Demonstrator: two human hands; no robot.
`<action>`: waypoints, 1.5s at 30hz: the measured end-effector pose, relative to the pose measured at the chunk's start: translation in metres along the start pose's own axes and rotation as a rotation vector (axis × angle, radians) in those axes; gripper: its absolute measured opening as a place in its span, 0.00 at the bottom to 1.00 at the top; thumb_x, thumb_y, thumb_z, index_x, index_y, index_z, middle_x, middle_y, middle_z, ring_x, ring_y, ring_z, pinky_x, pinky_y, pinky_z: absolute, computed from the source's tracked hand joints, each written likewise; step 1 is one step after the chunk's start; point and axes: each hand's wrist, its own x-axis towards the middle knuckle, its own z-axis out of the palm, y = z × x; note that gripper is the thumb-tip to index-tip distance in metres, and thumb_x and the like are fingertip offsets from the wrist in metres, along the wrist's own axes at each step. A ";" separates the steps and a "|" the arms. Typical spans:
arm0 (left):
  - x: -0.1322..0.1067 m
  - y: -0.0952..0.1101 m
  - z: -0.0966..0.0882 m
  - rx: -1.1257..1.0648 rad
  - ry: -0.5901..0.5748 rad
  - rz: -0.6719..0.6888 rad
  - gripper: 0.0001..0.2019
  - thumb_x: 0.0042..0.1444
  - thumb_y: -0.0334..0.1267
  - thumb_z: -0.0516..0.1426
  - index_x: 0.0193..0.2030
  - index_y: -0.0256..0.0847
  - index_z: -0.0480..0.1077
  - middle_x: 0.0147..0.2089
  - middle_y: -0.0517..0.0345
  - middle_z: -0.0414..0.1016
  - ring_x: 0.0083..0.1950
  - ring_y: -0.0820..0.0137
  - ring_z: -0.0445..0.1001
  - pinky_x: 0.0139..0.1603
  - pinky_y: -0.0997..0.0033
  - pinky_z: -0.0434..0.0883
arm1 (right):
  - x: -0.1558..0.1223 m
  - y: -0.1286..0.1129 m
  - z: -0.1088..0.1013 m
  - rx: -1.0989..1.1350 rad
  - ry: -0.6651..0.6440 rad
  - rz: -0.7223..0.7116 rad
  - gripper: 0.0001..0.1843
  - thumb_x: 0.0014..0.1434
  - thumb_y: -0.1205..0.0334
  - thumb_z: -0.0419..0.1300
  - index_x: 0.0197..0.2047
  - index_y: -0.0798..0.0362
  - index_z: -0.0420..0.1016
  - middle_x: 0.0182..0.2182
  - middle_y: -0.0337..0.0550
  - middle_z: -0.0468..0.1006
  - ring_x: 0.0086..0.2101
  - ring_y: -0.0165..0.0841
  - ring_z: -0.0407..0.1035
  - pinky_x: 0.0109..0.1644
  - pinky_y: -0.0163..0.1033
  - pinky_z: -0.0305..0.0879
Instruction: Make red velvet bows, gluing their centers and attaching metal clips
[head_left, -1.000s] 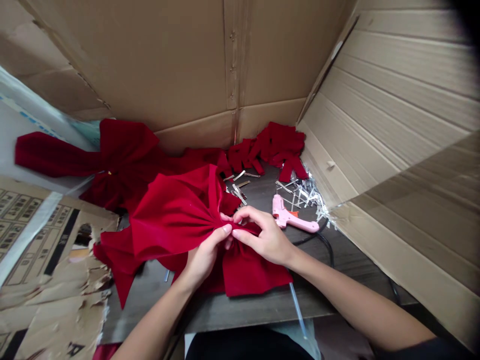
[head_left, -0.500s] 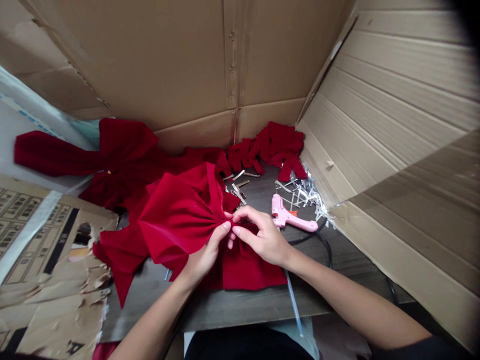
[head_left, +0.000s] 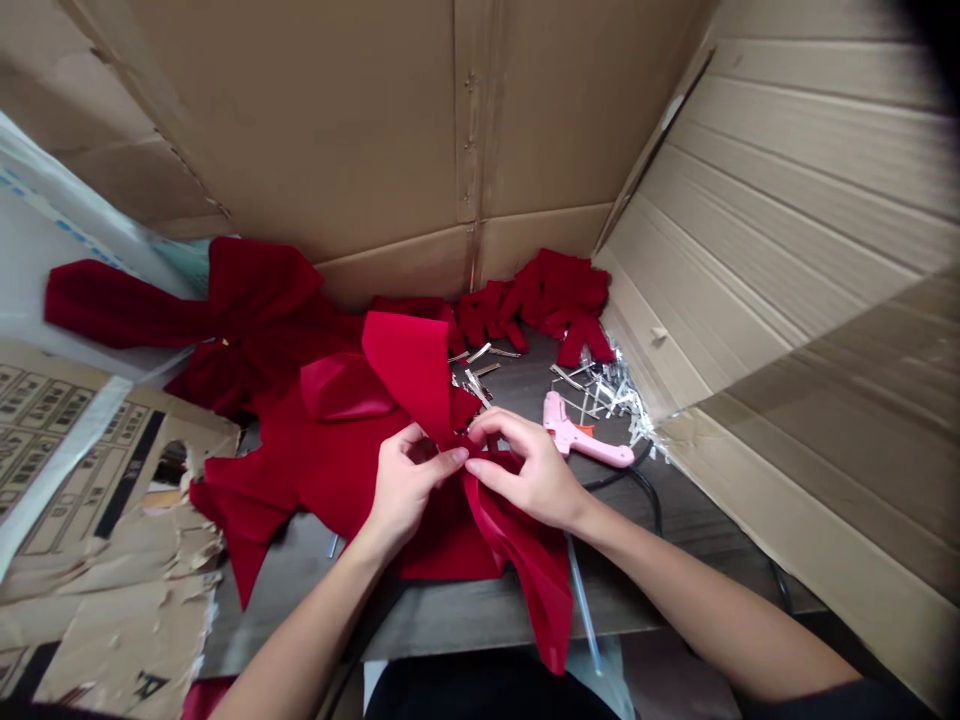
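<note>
A strip of red velvety fabric (head_left: 416,360) is gathered at its middle between my two hands, one end standing up and the other hanging over the table's front edge. My left hand (head_left: 409,480) pinches the gather with thumb and fingers. Right against it, my right hand (head_left: 525,470) grips the same gathered spot, its fingertips partly hidden by the cloth. Beneath both hands lies more red fabric (head_left: 337,470), spread over the dark table (head_left: 300,590). A finished-looking red bow (head_left: 262,280) rests at the back left.
A pink glue gun (head_left: 589,440) with a black cord (head_left: 651,490) lies right of my hands. Behind it are silver metal clips (head_left: 619,385) and small red fabric pieces (head_left: 562,290). Cardboard walls (head_left: 337,120) enclose the back and right; a torn carton (head_left: 112,500) stands left.
The fabric has turned in my hands: its fanned end left of the fingers now stands upright, and the other end drops toward me. My left hand's fingers have curled up onto the gather.
</note>
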 end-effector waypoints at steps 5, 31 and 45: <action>0.000 0.004 -0.003 -0.163 -0.174 -0.090 0.14 0.44 0.34 0.68 0.39 0.33 0.75 0.24 0.61 0.69 0.18 0.82 0.58 0.15 0.80 0.55 | 0.002 0.002 -0.001 0.122 -0.024 0.124 0.09 0.58 0.60 0.62 0.30 0.52 0.67 0.29 0.38 0.70 0.31 0.31 0.65 0.36 0.37 0.62; -0.013 0.003 0.006 -0.236 -0.330 -0.166 0.13 0.39 0.36 0.69 0.33 0.36 0.77 0.32 0.56 0.75 0.34 0.67 0.73 0.42 0.67 0.70 | 0.013 -0.008 -0.050 0.255 -0.430 0.085 0.08 0.59 0.59 0.63 0.31 0.54 0.73 0.32 0.43 0.77 0.35 0.34 0.71 0.43 0.41 0.66; -0.013 0.004 0.009 -0.101 -0.285 -0.022 0.10 0.43 0.35 0.68 0.32 0.36 0.76 0.31 0.55 0.73 0.35 0.67 0.70 0.39 0.67 0.67 | 0.008 -0.015 -0.037 0.166 -0.334 0.036 0.12 0.58 0.60 0.63 0.25 0.54 0.70 0.22 0.35 0.70 0.24 0.28 0.63 0.30 0.35 0.59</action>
